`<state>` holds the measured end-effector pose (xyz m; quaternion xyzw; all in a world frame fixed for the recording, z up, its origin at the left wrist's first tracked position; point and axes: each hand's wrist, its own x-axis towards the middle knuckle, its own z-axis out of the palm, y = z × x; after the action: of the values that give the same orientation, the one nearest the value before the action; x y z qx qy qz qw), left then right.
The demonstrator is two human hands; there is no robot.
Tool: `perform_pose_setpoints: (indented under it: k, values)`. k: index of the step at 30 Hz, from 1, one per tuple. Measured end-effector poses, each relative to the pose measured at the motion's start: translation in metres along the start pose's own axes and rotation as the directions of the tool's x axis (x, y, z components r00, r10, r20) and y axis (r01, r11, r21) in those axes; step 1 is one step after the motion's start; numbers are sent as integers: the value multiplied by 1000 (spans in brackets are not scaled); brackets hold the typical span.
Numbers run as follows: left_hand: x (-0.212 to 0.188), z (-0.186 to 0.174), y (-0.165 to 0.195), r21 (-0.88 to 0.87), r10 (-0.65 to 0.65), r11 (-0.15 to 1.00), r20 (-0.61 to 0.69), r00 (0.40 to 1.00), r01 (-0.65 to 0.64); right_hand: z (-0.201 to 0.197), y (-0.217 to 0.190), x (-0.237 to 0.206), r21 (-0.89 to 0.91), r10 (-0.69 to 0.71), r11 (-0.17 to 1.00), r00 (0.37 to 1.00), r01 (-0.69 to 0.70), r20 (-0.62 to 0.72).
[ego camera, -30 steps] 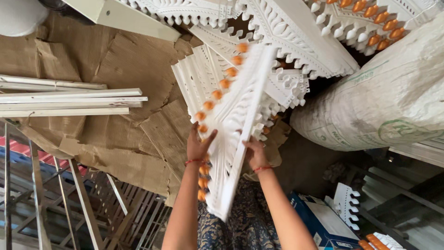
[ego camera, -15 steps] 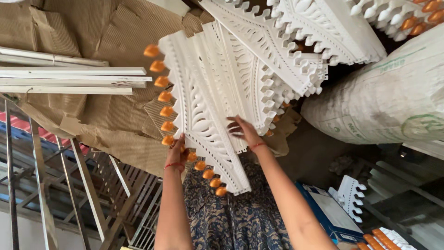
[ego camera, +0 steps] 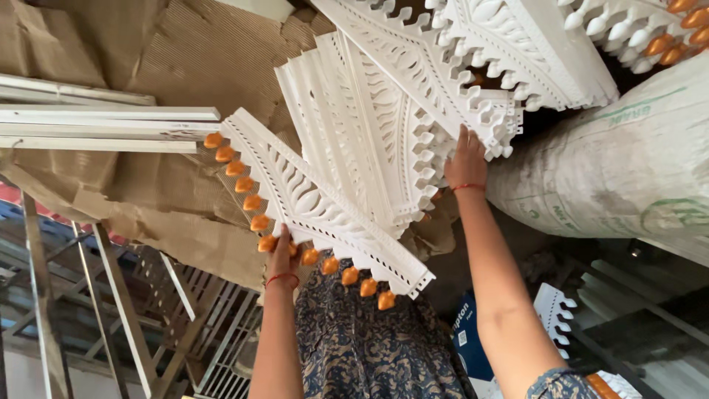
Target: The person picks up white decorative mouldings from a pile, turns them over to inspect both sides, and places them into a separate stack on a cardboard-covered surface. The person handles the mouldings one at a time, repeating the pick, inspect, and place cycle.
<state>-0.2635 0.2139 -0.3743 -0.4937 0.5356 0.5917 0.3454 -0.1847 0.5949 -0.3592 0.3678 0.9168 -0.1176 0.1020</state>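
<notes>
At the far left, white flat strips [ego camera: 111, 125] lie across crumpled brown cardboard [ego camera: 170, 66], and below them stands a grey metal rack [ego camera: 111, 310]. Next comes the left hand [ego camera: 284, 255], raised on a straight forearm with a red thread at the wrist; its fingers are closed on the lower edge of a white carved cornice piece [ego camera: 317, 203], which runs slantwise from upper left to lower right just above and to the right of the hand. A row of orange drop-shaped knobs [ego camera: 255, 222] lines the edge nearest the hand, and the fingers sit among them. Behind that piece, and partly hidden by it, a stack of white scalloped mouldings [ego camera: 369, 125] leans upward, overlapping one another and reaching toward the top edge. Below, between the two forearms, is dark patterned fabric [ego camera: 362, 347]. Farther right, the right hand [ego camera: 467, 159], also with a red thread at the wrist, reaches high on a long outstretched arm; its fingers lie spread and flat against the toothed edge of the stacked mouldings, touching rather than clasping. Just beside that hand, a large pale woven sack [ego camera: 613, 170] fills the right side, and a blue box [ego camera: 465, 340] sits low beside the arm.
</notes>
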Motion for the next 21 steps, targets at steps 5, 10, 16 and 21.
perform_pose_setpoints:
  k: [5, 10, 16, 21]
  values:
    - [17, 1, -13, -15, 2, 1000, -15, 1000, -3, 18, 21, 14, -167, -113, 978, 990, 125, 80]
    - [25, 5, -23, -32, -41, 999, -10, 999, 41, 38, 24, 6, -299, -54, 950, 990, 91, 130]
    - [22, 6, -31, 80, 194, 978, -40, 980, -190, 44, 16, 3, -307, -54, 946, 982, 108, 179]
    - [13, 5, -26, 6, 201, 978, 215, 956, -207, 36, 7, -7, -136, -36, 989, 987, 58, 160]
